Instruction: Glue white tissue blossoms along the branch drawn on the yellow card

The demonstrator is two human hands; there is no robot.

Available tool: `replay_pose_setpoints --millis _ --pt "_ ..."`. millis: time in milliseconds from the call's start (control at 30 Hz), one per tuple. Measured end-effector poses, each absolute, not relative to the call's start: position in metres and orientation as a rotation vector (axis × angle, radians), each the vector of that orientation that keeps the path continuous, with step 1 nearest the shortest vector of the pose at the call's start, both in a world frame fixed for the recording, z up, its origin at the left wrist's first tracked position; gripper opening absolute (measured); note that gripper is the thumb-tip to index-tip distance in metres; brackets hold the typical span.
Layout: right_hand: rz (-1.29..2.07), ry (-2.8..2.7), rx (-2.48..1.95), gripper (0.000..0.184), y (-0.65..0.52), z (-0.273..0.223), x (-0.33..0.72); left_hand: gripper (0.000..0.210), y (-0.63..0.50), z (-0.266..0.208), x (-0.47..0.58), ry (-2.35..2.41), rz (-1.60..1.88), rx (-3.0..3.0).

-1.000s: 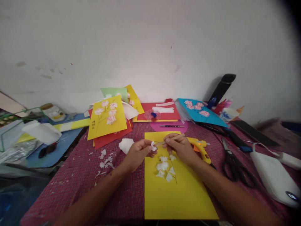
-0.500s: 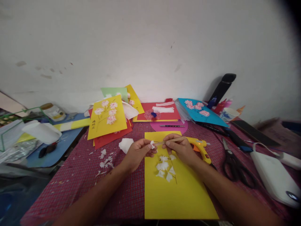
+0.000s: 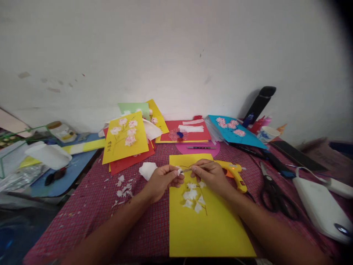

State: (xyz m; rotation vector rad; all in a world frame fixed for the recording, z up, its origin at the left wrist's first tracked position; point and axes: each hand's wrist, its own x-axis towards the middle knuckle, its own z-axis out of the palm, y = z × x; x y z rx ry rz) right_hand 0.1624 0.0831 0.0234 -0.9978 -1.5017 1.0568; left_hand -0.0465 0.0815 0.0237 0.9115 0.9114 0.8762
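Above the top part of a yellow paper sheet (image 3: 204, 235), my left hand (image 3: 161, 181) pinches a small scrap of white tissue paper (image 3: 179, 171) between thumb and fingers. My right hand (image 3: 211, 176) is closed on a thin wooden stick (image 3: 186, 170), whose left end meets the scrap. Below the hands, several white paper petals (image 3: 190, 194) sit on the sheet along a thin drawn branch. A yellow glue gun (image 3: 235, 170) lies just beyond my right hand, its small light glowing orange. Near my left hand rests a larger piece of white tissue (image 3: 147, 170).
Torn white scraps (image 3: 124, 189) are scattered left of the sheet. Black scissors (image 3: 277, 197) and a white device (image 3: 321, 206) lie to the right. Flower cards lean at the back: a yellow card (image 3: 114, 147) and a blue card (image 3: 248, 141). A pen (image 3: 202, 148) lies on a purple disc (image 3: 182, 151).
The stick has tilted slightly, and its left end now touches the white scrap more closely. Both hands stay in nearly the same place.
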Motion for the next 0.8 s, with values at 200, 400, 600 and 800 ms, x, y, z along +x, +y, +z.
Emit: replay_pose_setpoints --millis 200,400,600,800 --pt "1.175 -1.427 -0.847 0.014 0.0821 0.023 0.1646 0.025 0.0817 0.0243 -0.0469 0.912 0.847 0.934" --pt "1.148 -1.477 -0.868 0.017 0.0809 0.0266 0.1638 0.025 0.0832 0.0241 -0.0504 0.869 0.808 0.864" --pt "1.037 -1.508 -0.976 0.025 0.083 0.0258 0.1617 0.031 0.0816 0.022 -0.048 0.882 0.818 0.924" --pt "1.038 -1.437 -0.986 0.026 0.0822 0.0283 0.1597 0.032 0.0793 0.0239 -0.0452 0.913 0.844 1.114"
